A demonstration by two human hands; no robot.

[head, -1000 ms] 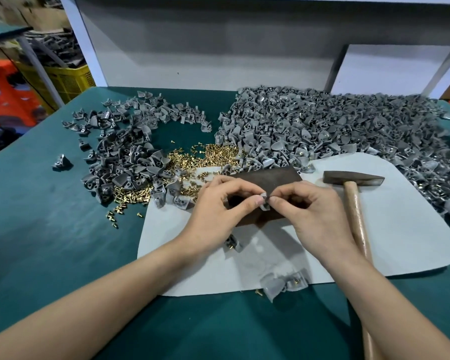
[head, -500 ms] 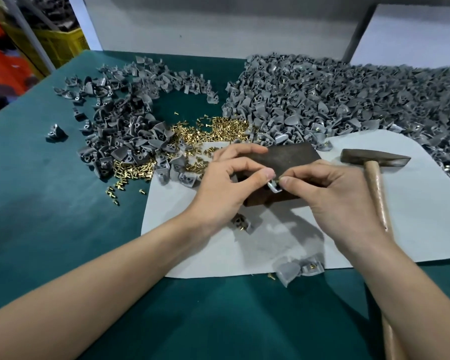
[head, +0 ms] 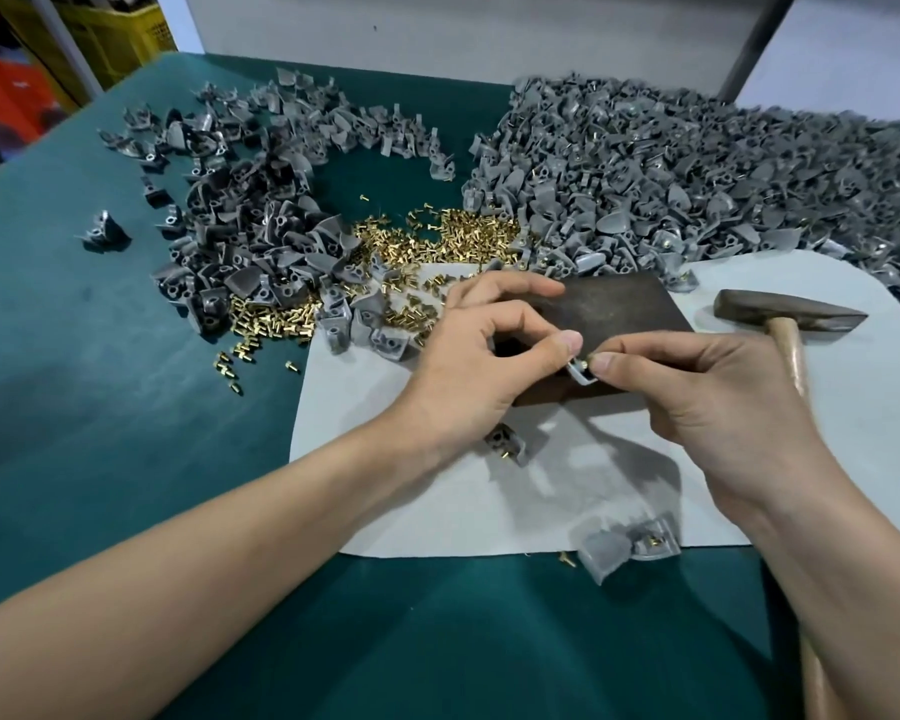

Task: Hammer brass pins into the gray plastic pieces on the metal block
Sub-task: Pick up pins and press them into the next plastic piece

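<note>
Head view: a green table (head: 126, 407) below a pale wall (head: 437, 33) carries a white mat (head: 437, 485), gray parts (head: 671, 163) in heaps and loose brass pins (head: 453, 236). Over the metal block (head: 619, 309), the left hand (head: 479, 366) and right hand (head: 707, 397) meet, both pinching one gray plastic piece (head: 580, 377). The hammer (head: 785, 311) lies just right of the block.

White mat (head: 489, 522) on teal tabletop (head: 100, 381), yellow crate (head: 115, 39) beyond the far-left corner.
</note>
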